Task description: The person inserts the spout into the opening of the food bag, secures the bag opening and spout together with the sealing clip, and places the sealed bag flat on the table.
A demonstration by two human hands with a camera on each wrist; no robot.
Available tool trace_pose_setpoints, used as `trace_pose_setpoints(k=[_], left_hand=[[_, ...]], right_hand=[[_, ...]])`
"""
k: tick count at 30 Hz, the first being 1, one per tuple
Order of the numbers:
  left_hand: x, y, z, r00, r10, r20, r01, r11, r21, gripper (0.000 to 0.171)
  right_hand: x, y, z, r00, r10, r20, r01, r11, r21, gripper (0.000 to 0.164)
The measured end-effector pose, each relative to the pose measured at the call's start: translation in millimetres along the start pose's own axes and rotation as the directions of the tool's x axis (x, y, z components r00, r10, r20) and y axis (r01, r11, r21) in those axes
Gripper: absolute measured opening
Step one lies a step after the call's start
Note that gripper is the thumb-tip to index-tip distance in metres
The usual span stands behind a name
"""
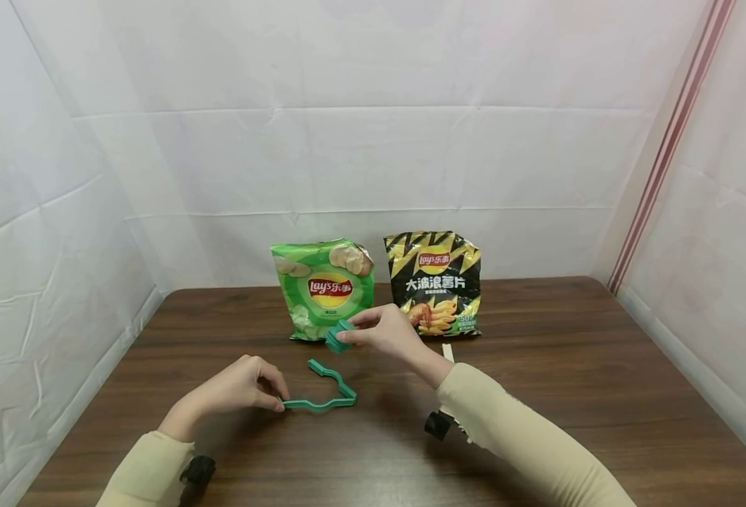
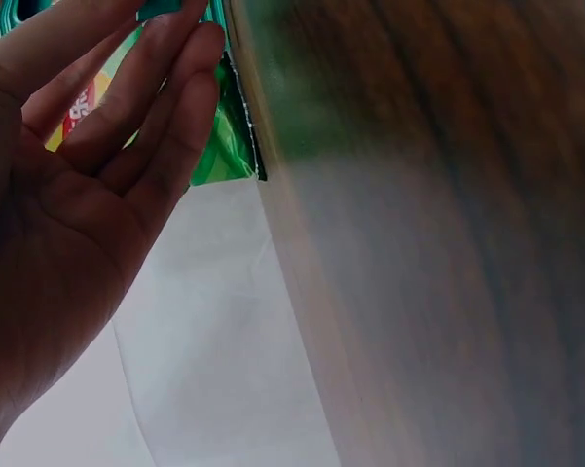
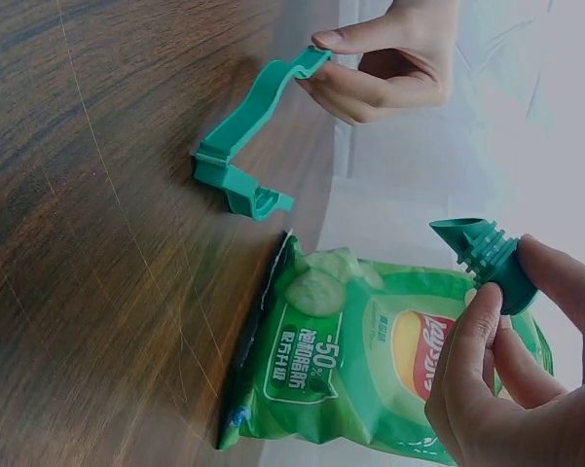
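Note:
My left hand (image 1: 236,387) pinches one end of a green hinged bag clip (image 1: 319,406), which is spread open just above or on the table; the height is hard to tell. Its two arms, each with a curved bulge, meet at a corner on the right. Between thumb and fingers, my right hand (image 3: 506,360) holds a green ribbed pouring spout (image 3: 487,255) with a slanted tip. The spout is in front of a green Lay's chip bag (image 1: 325,290) and apart from the clip. In the left wrist view, fingers hide most of the clip.
A black and yellow Lay's chip bag (image 1: 436,282) stands upright at the back, right of the green one. A small white strip (image 1: 447,352), partly hidden by my right wrist, lies on the brown wooden table (image 1: 569,366). White sheeting (image 1: 373,162) hangs behind and at both sides.

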State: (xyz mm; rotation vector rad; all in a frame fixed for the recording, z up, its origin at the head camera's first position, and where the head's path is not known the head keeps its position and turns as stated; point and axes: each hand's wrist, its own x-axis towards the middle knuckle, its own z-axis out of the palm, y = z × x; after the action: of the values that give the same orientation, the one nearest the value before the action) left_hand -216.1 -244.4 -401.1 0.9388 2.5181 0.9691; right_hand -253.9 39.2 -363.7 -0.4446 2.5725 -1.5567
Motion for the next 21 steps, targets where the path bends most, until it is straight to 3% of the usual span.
trace_pose_setpoints(k=[21], left_hand=[[2.9,-7.6,-0.8,0.999,-0.033,0.036,0.033,0.999,0.001,0.006]], right_hand=[[-0.2,1.1,-5.3,1.0,0.023,-0.002,-0.023,1.0,0.012,0.027]])
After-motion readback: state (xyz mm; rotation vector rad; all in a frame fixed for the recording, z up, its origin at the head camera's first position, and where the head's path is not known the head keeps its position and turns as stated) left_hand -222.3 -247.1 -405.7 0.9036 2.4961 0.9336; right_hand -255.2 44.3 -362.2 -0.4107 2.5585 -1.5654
